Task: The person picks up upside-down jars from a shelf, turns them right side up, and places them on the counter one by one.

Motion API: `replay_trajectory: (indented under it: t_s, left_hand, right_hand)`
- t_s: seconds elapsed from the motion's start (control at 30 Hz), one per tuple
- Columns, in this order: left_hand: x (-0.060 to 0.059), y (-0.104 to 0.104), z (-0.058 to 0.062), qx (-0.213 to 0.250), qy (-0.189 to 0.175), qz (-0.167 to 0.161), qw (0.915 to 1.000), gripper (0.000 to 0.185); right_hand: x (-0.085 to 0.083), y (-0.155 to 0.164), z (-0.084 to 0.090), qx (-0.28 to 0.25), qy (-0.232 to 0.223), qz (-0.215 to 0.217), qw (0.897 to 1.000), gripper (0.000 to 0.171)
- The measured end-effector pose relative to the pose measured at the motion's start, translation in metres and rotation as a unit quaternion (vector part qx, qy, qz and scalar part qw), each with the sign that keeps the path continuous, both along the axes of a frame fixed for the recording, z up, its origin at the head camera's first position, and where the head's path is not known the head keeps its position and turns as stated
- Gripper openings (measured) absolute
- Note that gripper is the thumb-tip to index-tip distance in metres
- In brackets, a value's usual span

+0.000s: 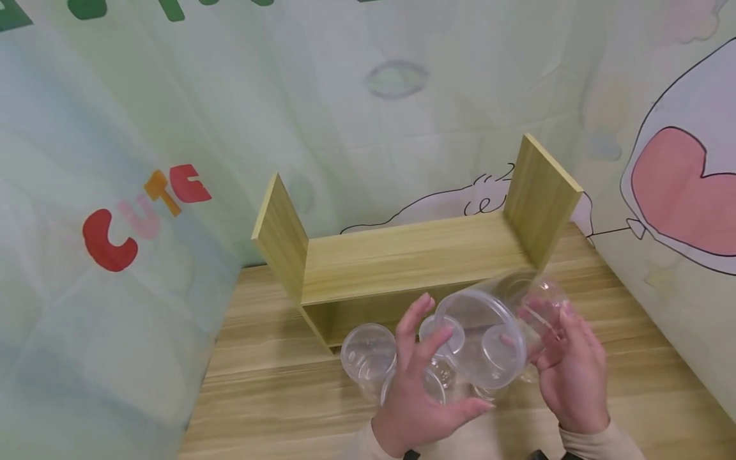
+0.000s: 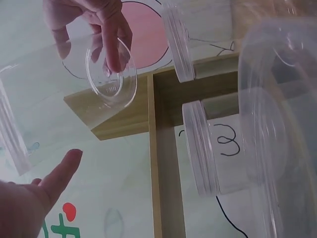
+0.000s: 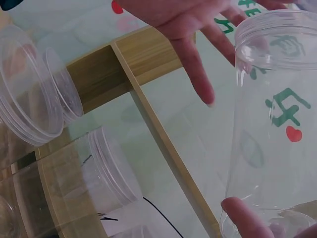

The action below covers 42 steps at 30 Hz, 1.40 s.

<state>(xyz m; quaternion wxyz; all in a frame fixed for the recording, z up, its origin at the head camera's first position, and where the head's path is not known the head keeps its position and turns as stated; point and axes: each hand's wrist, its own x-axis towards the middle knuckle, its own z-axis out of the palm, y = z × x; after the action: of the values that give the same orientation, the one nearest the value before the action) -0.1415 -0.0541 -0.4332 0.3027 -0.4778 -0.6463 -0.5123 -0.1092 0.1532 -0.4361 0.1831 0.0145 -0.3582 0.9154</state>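
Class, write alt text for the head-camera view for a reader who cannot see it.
Two hands, left hand and right hand, hold a large clear plastic jar tilted above a wooden table. Smaller clear jars stand below, before a small wooden shelf.

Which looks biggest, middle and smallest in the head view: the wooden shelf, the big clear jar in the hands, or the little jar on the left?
1. Shelf
2. Big jar, though it is held nearer the camera
3. Little jar
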Motion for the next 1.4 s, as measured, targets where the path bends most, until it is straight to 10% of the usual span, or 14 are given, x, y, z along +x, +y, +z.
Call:
replay_trajectory:
  t_s: [0.63, 0.9, 1.07, 1.3, 1.4]
  left_hand:
    - [0.006, 0.014, 0.005, 0.014, 0.024, 0.04, 0.9988, 0.124]
    - [0.008, 0.009, 0.007, 0.038, -0.007, 0.013, 0.9992, 0.098]
    - [0.009, 0.003, 0.014, 0.058, -0.014, -0.016, 0.9981, 0.087]
    - [0.015, -0.003, 0.014, 0.06, -0.031, -0.047, 0.9966, 0.085]
    - [0.017, -0.006, 0.014, 0.049, -0.031, -0.066, 0.9961, 0.096]
  right_hand:
    - [0.003, 0.001, -0.007, 0.036, 0.077, 0.081, 0.993, 0.037]
    - [0.005, 0.012, -0.004, 0.175, 0.069, 0.061, 0.98, 0.036]
    - [0.007, 0.026, 0.014, 0.379, -0.014, -0.032, 0.925, 0.034]
    - [-0.008, 0.05, 0.028, 0.465, -0.08, -0.148, 0.869, 0.021]
    - [-0.02, 0.059, 0.033, 0.534, -0.084, -0.198, 0.817, 0.032]
